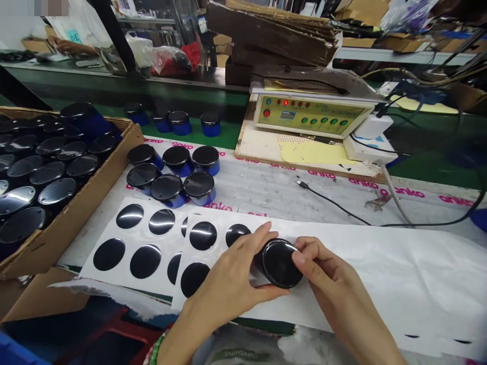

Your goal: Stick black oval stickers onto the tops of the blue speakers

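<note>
- Landmark: control unit (314, 116), red light lit on its panel; all positions are referred to it.
- Black-topped cylinder (282, 262): held well in front of the control unit, above white paper, round top turned upward and toward the camera.
- Left hand (228, 274): curved around the cylinder, which is gripped between thumb and fingers. A green bracelet (154, 350) is worn at the wrist.
- Right hand (335, 284): top's right edge pinched, thumb laid on the rim, index finger bent beside it. Whether a separate disc is held there cannot be told.
- Front sheet (219, 221): laid in front and to the left of the control unit, partly covered by the left hand; black round discs borne on it.
- Rear sheet (141, 235): similar discs; placed farther left, its right edge overlapped by the front sheet.
- Six blue cylinders (177, 157): black-topped, grouped upright left of the control unit and slightly nearer.
- Cardboard box (95, 195): far left of the control unit, filled with similar cylinders.
- Black cable (335, 203): laid just in front of the control unit, plug end exposed.
</note>
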The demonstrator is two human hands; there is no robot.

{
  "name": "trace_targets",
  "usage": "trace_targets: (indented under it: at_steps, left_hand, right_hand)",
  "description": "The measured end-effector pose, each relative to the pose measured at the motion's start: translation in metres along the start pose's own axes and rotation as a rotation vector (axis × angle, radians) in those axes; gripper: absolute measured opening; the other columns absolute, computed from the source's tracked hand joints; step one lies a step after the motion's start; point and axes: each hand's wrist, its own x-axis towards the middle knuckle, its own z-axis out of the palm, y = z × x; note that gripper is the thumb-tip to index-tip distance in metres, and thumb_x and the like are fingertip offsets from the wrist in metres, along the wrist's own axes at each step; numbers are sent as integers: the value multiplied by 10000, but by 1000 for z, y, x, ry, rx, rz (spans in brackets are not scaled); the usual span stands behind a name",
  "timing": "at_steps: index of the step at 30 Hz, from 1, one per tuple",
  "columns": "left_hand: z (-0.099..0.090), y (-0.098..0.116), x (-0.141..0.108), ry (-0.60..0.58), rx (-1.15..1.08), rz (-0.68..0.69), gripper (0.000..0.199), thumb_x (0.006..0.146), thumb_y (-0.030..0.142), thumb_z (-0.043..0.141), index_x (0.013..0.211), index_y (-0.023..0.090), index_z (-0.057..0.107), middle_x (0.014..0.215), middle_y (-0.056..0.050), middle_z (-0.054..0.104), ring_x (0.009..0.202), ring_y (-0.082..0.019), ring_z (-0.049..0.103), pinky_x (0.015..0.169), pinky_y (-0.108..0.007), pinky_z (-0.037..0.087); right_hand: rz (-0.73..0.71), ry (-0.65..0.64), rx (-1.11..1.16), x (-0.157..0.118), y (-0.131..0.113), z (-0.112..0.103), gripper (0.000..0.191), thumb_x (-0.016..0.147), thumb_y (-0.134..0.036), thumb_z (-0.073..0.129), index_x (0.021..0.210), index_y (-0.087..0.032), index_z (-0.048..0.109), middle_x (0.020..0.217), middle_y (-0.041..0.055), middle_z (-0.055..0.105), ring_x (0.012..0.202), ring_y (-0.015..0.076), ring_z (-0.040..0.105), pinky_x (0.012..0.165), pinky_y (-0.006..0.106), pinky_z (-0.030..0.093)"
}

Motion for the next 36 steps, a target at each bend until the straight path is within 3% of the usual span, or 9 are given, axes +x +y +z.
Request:
trace_targets:
  at_steps: [13, 26, 36]
  left_hand:
    - [0, 0, 0, 12, 43, 14, 951, 719, 310, 780, 1439, 424, 171, 1369, -3, 516, 1254, -226, 503, 998, -371, 476]
    - [2, -2, 1, 16, 87, 26, 979, 710, 357, 786, 1401, 513, 110, 1391, 76, 487, 1259, -170, 491, 1055, -342, 424]
    - [1, -2, 1, 20, 164, 57, 944, 739, 391, 754, 1421, 465, 107, 1399, 55, 478, 1263, -182, 480, 1046, -340, 428]
  right_hand:
    - [-142, 113, -220, 0, -11, 12, 312, 822, -425, 625, 635, -209, 499, 772, 8, 501, 727, 153, 513, 632, 263, 432]
    - [-216, 54, -306, -2, -10, 10, 288, 896, -386, 544, 688, -220, 434, 798, 0, 480, 755, 153, 498, 659, 279, 402]
    - [-325, 42, -397, 1, -9, 12, 275, 931, -334, 496, 704, -228, 381, 782, -4, 465, 754, 149, 501, 667, 275, 410]
